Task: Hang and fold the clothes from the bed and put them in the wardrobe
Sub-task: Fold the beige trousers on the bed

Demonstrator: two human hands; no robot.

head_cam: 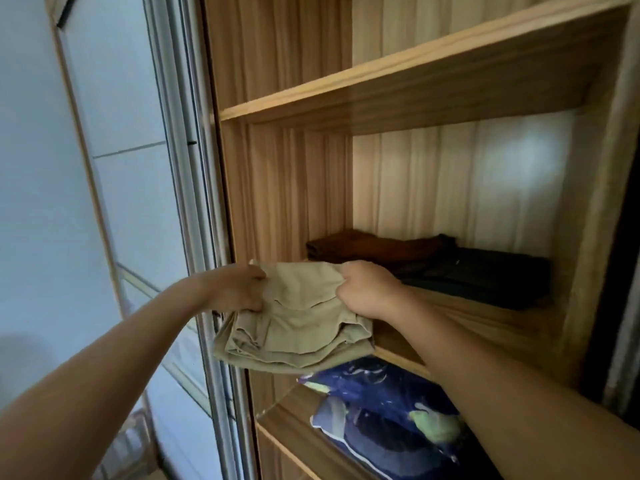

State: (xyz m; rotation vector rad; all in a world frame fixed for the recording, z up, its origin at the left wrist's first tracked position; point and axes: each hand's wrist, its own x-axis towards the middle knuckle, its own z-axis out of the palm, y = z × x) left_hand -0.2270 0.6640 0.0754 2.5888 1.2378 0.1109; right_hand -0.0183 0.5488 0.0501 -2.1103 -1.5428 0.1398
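Khaki garment (298, 323), folded w/ creased layers, pinched by both hands at wardrobe shelf (491, 320).

Pale bluish wall (41, 168) fills the left of the frame, a metal sliding-door track (187, 188) runs down beside it (dim light, one soft glare patch upper right).

Gripped a folded khaki garment (294, 323) at both sides, left hand (239, 289) at nine o'clock, right hand (367, 289) at three, held at the front edge of a wooden wardrobe shelf (485, 318). Farther back at one o'clock lay a folded brown garment (374, 247) beside a black one (485, 275). Below at five o'clock sat a dark blue patterned pillow (381, 410).
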